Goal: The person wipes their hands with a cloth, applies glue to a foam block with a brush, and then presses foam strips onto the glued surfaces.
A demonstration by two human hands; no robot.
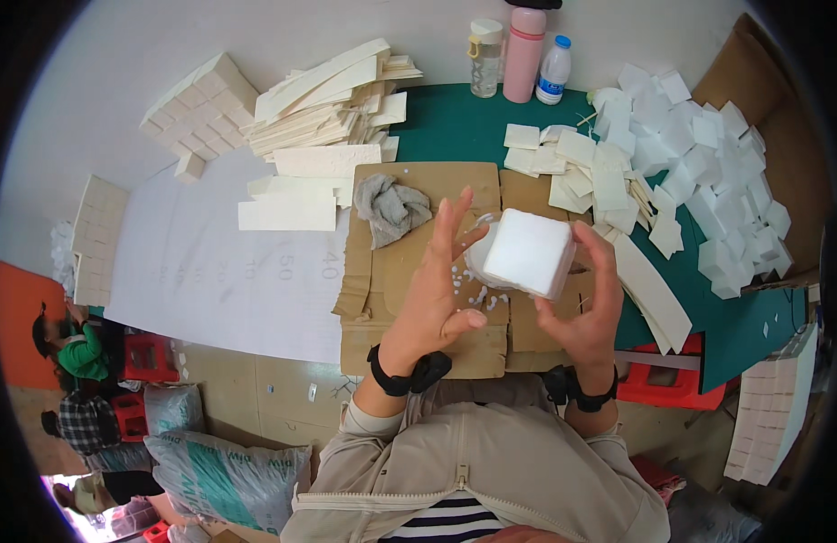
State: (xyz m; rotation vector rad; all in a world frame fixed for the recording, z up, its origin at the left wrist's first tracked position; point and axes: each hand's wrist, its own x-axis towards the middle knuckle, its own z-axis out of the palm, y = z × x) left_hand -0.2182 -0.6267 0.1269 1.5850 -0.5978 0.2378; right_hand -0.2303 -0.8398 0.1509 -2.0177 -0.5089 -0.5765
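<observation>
A white block (529,249) with rounded edges and cream-coloured sides is held above the cardboard, between the thumb and fingers of my right hand (592,317). My left hand (428,294) is raised just left of the block, its fingers stretched out and apart, holding nothing. Partly hidden behind the block is a round whitish patch or dish (475,262), with white spots scattered below it. The brown cardboard sheet (473,185) lies under both hands. A crumpled grey cloth (389,208) rests on its upper left.
Cream sheets (328,100) are piled at the far left, near stacked cream blocks (201,104). Small cream pieces (577,158) and a heap of white foam blocks (708,163) lie right. A pink flask (524,54) and two bottles stand at the back. A red stool (667,387) is below.
</observation>
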